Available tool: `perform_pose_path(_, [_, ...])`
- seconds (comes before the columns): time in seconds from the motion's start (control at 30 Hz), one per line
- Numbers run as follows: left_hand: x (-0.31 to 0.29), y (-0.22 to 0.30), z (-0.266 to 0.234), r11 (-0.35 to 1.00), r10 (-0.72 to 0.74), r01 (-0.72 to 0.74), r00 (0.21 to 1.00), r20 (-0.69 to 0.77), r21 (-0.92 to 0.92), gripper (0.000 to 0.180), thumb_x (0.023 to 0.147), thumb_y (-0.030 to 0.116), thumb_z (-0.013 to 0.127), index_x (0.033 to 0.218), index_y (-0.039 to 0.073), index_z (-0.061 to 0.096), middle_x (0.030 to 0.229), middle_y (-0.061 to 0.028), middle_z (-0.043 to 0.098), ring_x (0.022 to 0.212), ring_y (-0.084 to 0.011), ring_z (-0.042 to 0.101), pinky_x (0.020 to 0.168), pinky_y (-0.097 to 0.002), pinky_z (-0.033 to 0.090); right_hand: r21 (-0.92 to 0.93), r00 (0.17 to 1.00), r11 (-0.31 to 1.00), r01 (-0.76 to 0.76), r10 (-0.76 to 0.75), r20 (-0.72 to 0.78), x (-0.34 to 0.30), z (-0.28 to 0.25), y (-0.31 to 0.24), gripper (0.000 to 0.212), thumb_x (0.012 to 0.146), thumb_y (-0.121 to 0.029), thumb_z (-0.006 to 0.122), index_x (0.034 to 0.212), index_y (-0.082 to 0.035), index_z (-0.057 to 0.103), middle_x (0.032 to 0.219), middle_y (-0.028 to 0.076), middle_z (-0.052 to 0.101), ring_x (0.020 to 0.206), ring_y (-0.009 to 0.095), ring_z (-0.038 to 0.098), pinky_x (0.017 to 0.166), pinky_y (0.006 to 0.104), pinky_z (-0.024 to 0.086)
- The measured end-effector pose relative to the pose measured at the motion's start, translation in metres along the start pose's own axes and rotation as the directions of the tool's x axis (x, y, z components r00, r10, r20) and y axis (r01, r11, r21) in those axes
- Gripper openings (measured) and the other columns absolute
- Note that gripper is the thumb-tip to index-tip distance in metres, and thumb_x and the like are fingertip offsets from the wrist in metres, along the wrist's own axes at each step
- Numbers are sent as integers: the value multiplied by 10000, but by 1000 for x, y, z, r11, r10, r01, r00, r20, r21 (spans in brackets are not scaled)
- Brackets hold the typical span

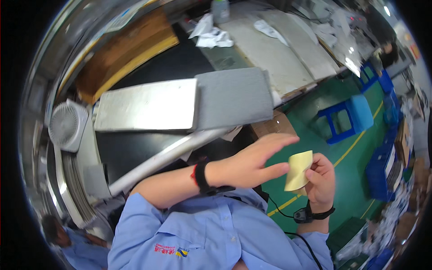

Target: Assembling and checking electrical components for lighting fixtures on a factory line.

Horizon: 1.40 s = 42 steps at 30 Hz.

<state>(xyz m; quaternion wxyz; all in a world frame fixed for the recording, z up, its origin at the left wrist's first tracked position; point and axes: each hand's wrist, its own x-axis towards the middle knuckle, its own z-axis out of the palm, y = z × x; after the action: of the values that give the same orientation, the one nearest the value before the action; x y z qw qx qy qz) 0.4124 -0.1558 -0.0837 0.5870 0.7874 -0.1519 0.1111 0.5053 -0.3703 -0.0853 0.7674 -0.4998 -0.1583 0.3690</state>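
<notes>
My right hand (321,180) pinches a small pale yellow sheet (297,171) between thumb and fingers. The sheet is curved and stands up from the grip, out over the green floor; its material I cannot make out. My left hand (254,162) reaches across from the left, fingers stretched forward and thumb spread away from them. Its thumb tip is right by the sheet's left edge; whether it touches I cannot tell. Nothing shows in the left hand. Beyond the left arm lie a pale silvery slab (146,105) and a grey flat pad (234,96).
A whitish tube (166,155) lies slanted across the black table (117,148). Left of it stands a white fan (67,123). Crumpled white paper (211,36) lies farther back. A blue stool (346,119) stands on the floor at right. Another person (74,243) is at lower left.
</notes>
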Motion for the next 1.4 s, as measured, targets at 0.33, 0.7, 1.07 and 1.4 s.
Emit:
perform_pose_path(0.33, [-68, 24, -45, 790, -385, 329, 923, 0, -517, 247, 998, 247, 487, 936, 30, 587, 859, 47, 584, 813, -16, 482, 744, -217, 422, -241, 994, 967, 83, -64, 83, 17, 81, -9, 268, 846, -24, 555, 1101, 51, 519, 851, 87, 646, 699, 120, 615, 645, 224, 492])
perform_pose_path(0.7, [-132, 37, -82, 891, -385, 304, 899, -210, -337, 256, 974, 249, 516, 886, 23, 599, 763, 52, 563, 710, -24, 483, 635, -219, 431, -389, 986, 909, 152, -112, 125, 33, 133, 25, 206, 900, -27, 541, 1096, 37, 547, 755, 54, 624, 660, 103, 570, 609, 216, 449])
perform_pose_path(1.07, [-124, 29, -79, 903, -364, 352, 931, -3, -246, 257, 966, 235, 517, 843, 23, 594, 723, 33, 556, 664, -48, 452, 602, -244, 407, -432, 945, 902, 20, 123, 302, 28, 127, 25, 465, 911, -192, 624, 1283, 49, 484, 1024, 107, 628, 885, 118, 604, 781, 242, 485])
perform_pose_path(1.4, [-124, 22, -68, 940, -256, 277, 959, 123, -202, 410, 1003, 310, 408, 1200, -25, 542, 1145, -118, 593, 1029, -171, 550, 907, -306, 432, -460, 436, -25, 887, -278, 856, 4, 119, 5, 38, 701, -165, 684, 677, -187, 665, 876, -74, 716, 963, 186, 640, 978, 373, 354])
